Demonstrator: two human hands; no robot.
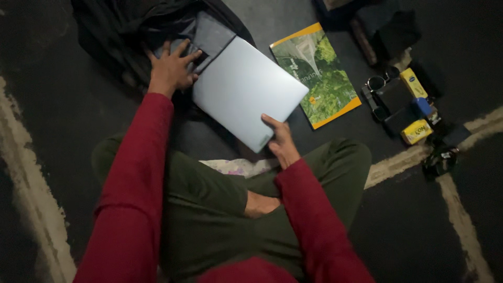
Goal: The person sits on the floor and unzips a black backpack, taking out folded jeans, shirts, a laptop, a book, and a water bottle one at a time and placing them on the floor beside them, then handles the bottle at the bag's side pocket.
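Seated cross-legged on the dark floor (63,120), I gripped the near edge of a closed silver laptop (246,89) with my right hand (282,142), thumb on top. The laptop's far end sat partly inside the grey pocket of a black bag (120,26). My left hand (172,67) lay spread open on that pocket's mouth, fingers splayed, holding the fabric down. Just beside the laptop lay a green book (319,73) with a yellow border. Farther right lay sunglasses (378,81), dark wallets (395,97) and small yellow boxes (416,131), clustered together.
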